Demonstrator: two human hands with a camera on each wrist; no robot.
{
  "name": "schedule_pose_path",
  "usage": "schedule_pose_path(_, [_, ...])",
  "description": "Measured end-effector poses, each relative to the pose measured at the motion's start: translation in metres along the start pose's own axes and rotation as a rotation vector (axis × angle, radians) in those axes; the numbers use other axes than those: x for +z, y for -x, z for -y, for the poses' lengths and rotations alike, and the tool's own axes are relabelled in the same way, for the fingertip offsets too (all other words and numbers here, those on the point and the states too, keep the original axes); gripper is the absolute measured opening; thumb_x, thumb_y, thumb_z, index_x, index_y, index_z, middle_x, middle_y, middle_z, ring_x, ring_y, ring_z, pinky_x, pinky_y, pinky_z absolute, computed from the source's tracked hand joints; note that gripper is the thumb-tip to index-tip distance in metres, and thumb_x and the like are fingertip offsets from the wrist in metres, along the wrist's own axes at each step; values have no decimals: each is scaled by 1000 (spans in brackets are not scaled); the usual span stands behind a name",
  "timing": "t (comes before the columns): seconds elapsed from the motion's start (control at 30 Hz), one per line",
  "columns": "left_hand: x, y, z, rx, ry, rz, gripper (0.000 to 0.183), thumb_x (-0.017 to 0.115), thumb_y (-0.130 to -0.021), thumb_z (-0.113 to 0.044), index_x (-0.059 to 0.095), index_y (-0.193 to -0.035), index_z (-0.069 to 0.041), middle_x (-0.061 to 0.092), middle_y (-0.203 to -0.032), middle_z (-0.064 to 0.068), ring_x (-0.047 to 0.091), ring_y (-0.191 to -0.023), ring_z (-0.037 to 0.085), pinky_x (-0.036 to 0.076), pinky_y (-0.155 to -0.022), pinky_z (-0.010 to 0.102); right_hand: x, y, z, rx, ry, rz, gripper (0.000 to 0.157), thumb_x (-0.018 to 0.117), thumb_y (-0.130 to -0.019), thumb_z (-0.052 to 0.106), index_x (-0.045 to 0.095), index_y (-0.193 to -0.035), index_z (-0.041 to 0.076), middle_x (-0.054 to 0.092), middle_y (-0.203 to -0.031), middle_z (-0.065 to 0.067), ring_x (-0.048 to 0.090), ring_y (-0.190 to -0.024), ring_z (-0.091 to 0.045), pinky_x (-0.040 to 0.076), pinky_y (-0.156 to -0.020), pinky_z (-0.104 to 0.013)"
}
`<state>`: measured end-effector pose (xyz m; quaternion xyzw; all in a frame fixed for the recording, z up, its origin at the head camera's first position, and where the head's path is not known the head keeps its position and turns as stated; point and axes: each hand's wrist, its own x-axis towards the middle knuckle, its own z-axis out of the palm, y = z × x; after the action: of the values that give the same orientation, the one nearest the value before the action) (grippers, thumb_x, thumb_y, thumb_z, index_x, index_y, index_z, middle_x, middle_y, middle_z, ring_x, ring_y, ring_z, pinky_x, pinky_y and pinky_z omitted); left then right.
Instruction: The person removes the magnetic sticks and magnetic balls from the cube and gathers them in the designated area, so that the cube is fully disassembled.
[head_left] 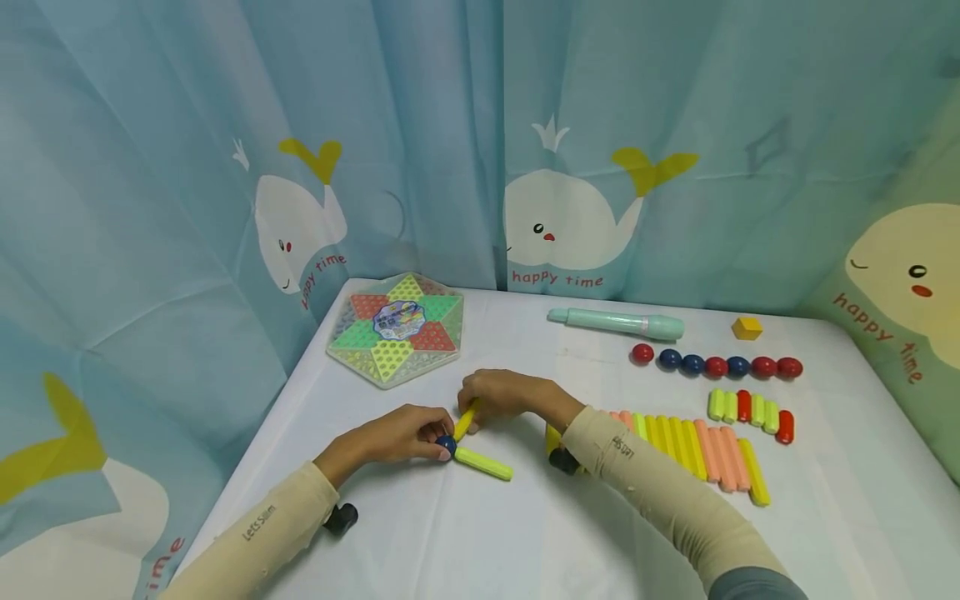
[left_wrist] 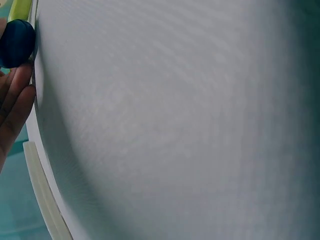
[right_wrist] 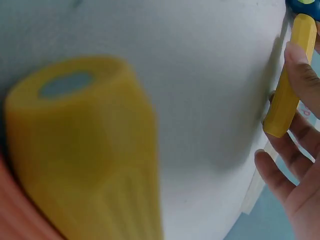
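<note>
My left hand (head_left: 401, 435) pinches a dark blue ball (head_left: 447, 446) low over the white table. My right hand (head_left: 501, 393) holds a yellow stick (right_wrist: 287, 95) between thumb and fingers, its near end right at the ball. A light green stick (head_left: 483, 464) lies on the table, one end against the ball, pointing away to the lower right. In the left wrist view the ball (left_wrist: 17, 44) sits above the fingertips, with part of the green stick (left_wrist: 20, 9) behind it.
Under and beside the right forearm lies a row of yellow, pink and green sticks (head_left: 678, 446). Short green and red sticks (head_left: 744, 407), red and blue balls (head_left: 716, 367), a yellow cube (head_left: 747, 327) and a mint tube (head_left: 622, 322) are behind. A star-patterned game board (head_left: 390, 358) lies back left.
</note>
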<state>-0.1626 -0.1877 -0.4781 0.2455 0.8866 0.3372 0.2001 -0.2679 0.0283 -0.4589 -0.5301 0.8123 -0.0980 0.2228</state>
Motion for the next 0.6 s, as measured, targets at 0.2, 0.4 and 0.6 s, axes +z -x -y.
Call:
schedule_pose_path(0.2, [0,-1,-2,5,-4,-7,28,78,-89,-29,66,-110,-15,66,-96,-8,60,-87,6,53,-82,22,-11,13,-10,-32,-55,-111,15,76,-91,27,72,-101,15,63,-90,7,53,-81,-7,47,-78,-25])
schedule_pose_path(0.4, [1,-3,-3,-7,-9,-5,27,78,-90,-30,68,-110,-15,67,-98,-8,61,-89,5,53,-83,23,-32,41,-18,-5,-167,-288,12,73,-93,18,72,-104,12,69,-95,3,58,-84,-9,52,-80,-27])
schedule_pose_path(0.6, [-2,-4,-5,-33,-48,16,26,77,-90,-31,68,-110,-18,65,-96,-11,59,-89,6,52,-83,24,-36,79,-26,121,-266,-311,28,72,-94,15,67,-121,10,70,-103,-3,64,-91,-15,56,-84,-34])
